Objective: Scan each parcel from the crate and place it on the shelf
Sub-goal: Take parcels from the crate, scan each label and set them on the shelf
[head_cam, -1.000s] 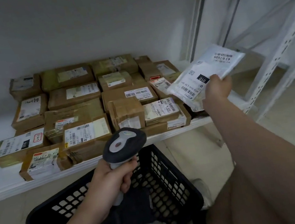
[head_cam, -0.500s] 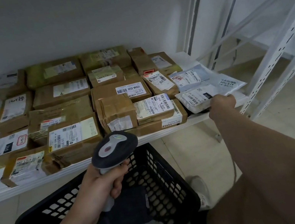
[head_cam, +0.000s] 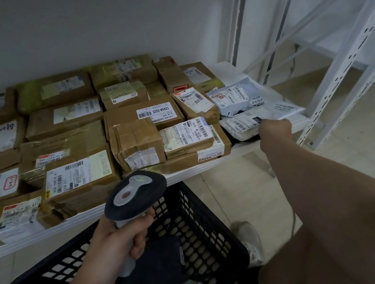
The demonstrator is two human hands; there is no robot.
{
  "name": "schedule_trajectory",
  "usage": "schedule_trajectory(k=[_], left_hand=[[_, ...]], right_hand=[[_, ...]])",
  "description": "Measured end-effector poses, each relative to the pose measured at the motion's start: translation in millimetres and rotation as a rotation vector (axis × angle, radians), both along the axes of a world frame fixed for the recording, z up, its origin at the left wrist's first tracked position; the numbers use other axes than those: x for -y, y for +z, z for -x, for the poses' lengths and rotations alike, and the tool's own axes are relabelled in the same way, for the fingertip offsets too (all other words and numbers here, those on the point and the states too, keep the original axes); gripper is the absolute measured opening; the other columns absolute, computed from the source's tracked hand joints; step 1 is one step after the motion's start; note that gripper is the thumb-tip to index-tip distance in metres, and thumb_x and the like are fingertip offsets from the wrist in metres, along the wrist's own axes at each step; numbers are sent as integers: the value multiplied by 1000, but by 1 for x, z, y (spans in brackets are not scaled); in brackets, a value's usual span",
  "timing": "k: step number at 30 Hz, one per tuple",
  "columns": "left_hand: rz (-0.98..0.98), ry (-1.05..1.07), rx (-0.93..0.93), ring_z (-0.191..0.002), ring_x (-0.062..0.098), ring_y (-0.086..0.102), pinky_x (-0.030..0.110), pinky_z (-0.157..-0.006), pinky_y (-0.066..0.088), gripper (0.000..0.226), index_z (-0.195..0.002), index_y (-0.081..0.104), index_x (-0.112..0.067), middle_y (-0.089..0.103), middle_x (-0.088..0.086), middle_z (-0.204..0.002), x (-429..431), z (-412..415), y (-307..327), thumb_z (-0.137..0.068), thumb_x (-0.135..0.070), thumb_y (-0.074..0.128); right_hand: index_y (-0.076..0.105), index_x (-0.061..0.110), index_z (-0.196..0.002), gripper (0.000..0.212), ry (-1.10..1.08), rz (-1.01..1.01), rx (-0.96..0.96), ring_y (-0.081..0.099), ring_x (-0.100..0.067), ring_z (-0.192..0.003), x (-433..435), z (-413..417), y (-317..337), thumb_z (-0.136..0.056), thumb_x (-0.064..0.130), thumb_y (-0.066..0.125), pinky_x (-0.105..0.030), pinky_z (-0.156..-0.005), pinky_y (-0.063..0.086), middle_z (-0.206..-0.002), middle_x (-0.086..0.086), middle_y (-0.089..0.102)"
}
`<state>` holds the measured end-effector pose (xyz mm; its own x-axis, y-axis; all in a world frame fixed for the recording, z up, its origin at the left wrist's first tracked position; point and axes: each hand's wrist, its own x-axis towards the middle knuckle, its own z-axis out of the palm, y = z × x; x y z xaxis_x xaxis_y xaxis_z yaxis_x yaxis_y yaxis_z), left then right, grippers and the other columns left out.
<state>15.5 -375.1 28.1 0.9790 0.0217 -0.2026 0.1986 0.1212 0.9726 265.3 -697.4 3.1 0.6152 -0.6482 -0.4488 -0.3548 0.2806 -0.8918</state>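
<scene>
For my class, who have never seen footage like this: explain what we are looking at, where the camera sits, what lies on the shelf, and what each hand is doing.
There is no machine here, only a person working with two bare hands. The single picture comes from a wide-angle camera worn on the head, looking forward and down.

The white metal shelf is packed with brown cardboard parcels bearing printed labels. At its right end lie two soft pale plastic mailer bags. The right hand rests on the nearer white mailer bag, setting it down at the shelf's front edge.

The left hand grips a grey and black handheld barcode scanner, pointed toward the shelf.

Below, on the floor, stands a black plastic lattice crate with dark and grey soft packages inside, not yet shelved.
</scene>
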Motion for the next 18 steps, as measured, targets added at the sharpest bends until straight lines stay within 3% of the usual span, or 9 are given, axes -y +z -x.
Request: schedule_trajectory(k=[3,5,7,9,13,16,18], left_hand=[[-8,7,-2,-45,20,36,30,-44,32,48,-94,70,-1,38,12,-57,0,0,0,-62,-34,84],[-6,8,2,-45,20,36,29,-43,32,54,-93,70,-2,38,12,-58,-1,1,1,-57,-38,88],[1,15,-8,-45,20,36,29,-43,31,41,-92,71,-2,38,14,-59,-2,3,2,-65,-29,86],[12,28,-22,-46,20,35,29,-43,30,30,-93,71,0,38,14,-59,-4,5,4,-71,-15,84],[4,20,2,-46,19,36,28,-43,32,43,-92,72,-3,38,12,-58,-8,10,7,-63,-34,81],[-20,29,6,-45,19,37,29,-44,32,45,-91,71,-5,40,10,-58,-13,15,11,-61,-38,79],[-40,30,1,-47,19,37,30,-47,31,38,-92,70,-5,40,10,-58,-15,20,14,-67,-33,79]], right_hand=[[51,18,-117,28,102,51,-30,53,-24,-92,0,4,1,-91,13,60,-26,-65,44,-109,-3,54],[54,14,-122,42,89,38,-54,55,-25,-91,3,2,-1,-82,11,66,-28,-64,45,-108,-6,57],[54,13,-126,60,88,35,-59,58,-26,-91,8,1,-4,-68,16,69,-30,-71,48,-109,-5,59],[55,13,-130,62,137,62,-15,67,-29,-99,8,8,-4,-71,21,72,-32,-78,54,-116,-6,65],[42,12,-142,57,87,183,12,55,-27,-99,-2,19,-5,-91,17,68,-35,-83,49,-120,-5,53],[48,12,-131,42,82,285,25,57,-30,-102,-22,31,1,-92,19,64,-41,-92,53,-127,-11,58],[59,13,-119,29,169,406,9,63,-34,-105,-32,44,1,-91,24,61,-42,-94,54,-118,-12,65]])
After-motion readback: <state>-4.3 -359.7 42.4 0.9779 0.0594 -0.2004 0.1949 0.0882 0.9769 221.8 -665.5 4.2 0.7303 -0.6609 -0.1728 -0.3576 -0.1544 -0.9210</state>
